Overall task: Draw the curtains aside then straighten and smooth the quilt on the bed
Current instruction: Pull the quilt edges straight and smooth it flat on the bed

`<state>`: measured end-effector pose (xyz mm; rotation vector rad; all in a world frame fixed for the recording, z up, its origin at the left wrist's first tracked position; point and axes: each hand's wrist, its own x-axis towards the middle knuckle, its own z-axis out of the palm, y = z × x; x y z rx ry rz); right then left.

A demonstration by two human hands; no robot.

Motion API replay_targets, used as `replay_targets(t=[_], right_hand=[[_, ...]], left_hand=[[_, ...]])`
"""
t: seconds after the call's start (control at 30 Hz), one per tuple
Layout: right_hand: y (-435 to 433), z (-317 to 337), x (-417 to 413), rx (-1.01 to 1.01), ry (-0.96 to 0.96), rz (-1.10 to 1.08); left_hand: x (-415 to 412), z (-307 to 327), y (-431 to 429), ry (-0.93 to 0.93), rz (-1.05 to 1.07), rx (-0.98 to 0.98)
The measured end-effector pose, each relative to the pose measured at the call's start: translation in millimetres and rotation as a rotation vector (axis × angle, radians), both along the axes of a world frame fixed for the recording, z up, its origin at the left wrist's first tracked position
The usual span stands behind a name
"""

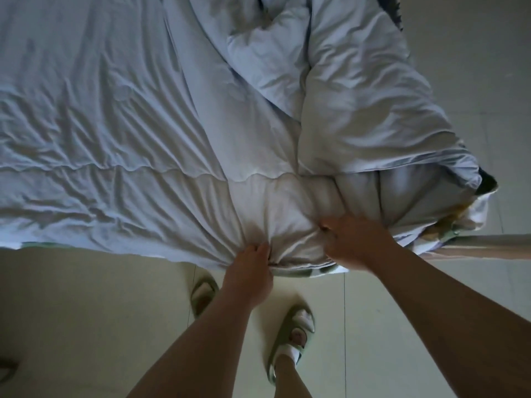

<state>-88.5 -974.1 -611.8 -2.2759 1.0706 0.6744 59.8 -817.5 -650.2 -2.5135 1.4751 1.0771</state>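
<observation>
Both bare forearms reach up from the near edge, the right one coming in at a slant from the right. The left hand (pixel 249 272) is knuckles-up, its fingers (pixel 258 249) curled and pinching a bunch of the quilt (pixel 275 202). The right hand (pixel 357 244), just right of it and slightly farther, digs its curled fingers into the same cloth.

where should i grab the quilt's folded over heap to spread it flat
Grip the fold at its near hem, just beyond the right hand, coming from the near side. That hem lies loose on top of the quilt, so it would likely lift and unfold freely.
</observation>
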Motion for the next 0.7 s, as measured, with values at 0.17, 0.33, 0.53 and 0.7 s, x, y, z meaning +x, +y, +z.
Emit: replay_targets(t=[0.17, 0.33, 0.53, 0.7], right_hand=[[4, 9, -4, -0.027, -0.031, -0.104], [15, 39, -8, -0.028, -0.065, -0.248], [42, 92, -4, -0.034, -0.119, -0.323], [63, 148, 1, -0.063, -0.202, -0.416]], left_hand=[[-14, 10, 14, 0.169, 0.206, -0.061], [-4, 50, 1, 0.195, 0.296, -0.168], [16, 115, -7, 0.223, 0.479, -0.281], [25, 173, 8, 0.261, 0.535, -0.354]])
